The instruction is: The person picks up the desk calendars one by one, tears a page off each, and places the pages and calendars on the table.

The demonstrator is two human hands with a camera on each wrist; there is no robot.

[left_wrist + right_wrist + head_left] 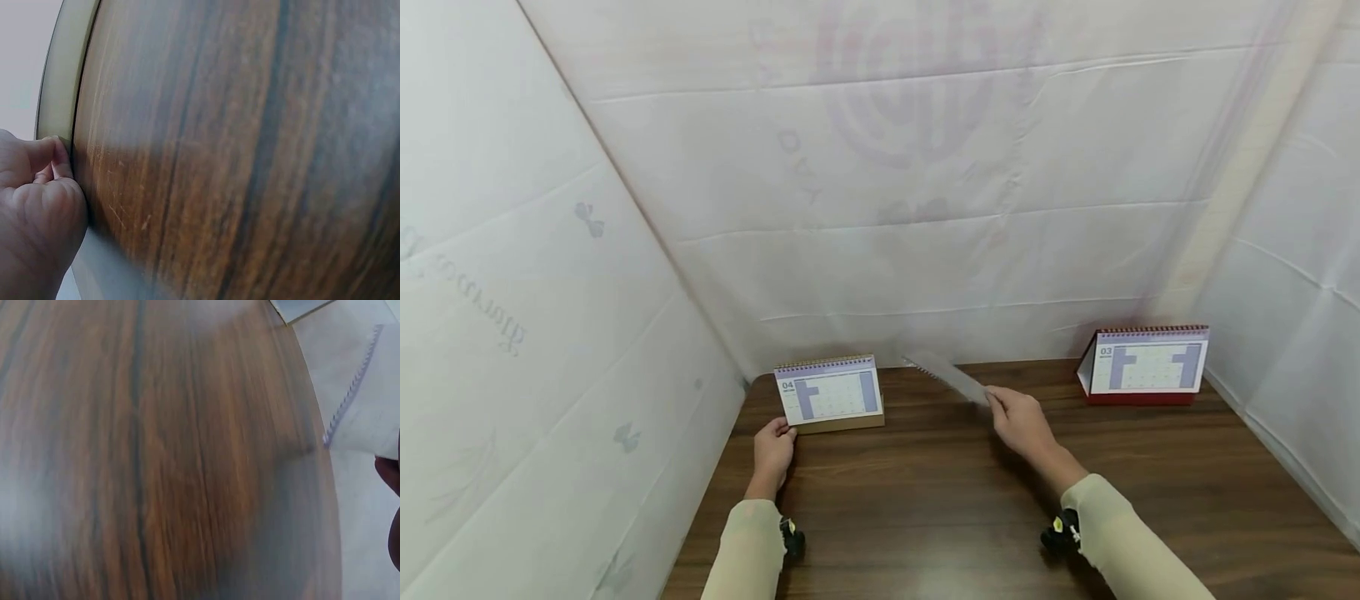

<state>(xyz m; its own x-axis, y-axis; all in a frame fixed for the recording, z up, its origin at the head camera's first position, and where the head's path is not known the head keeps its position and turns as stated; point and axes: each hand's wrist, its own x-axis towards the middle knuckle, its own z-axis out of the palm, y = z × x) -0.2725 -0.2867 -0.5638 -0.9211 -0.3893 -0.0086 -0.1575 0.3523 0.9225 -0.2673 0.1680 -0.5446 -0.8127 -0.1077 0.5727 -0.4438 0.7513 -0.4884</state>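
Observation:
A desk calendar (831, 392) with a tan base, showing 04, stands upright at the back left of the table. My left hand (773, 450) pinches the lower left corner of that base. In the left wrist view, the thumb and fingers meet on the tan base strip (59, 94). My right hand (1021, 421) holds a loose white calendar page (951, 379) in the air, to the right of this calendar. The page is gripped at its near end and blurred in the head view. A purple edge with a row of small holes (353, 390) shows in the right wrist view.
Another desk calendar (1150, 362), with a red base and showing 03, stands at the back right. The brown wooden table (910, 517) reaches back to a white cloth wall (880, 275). More cloth closes in the left and right sides.

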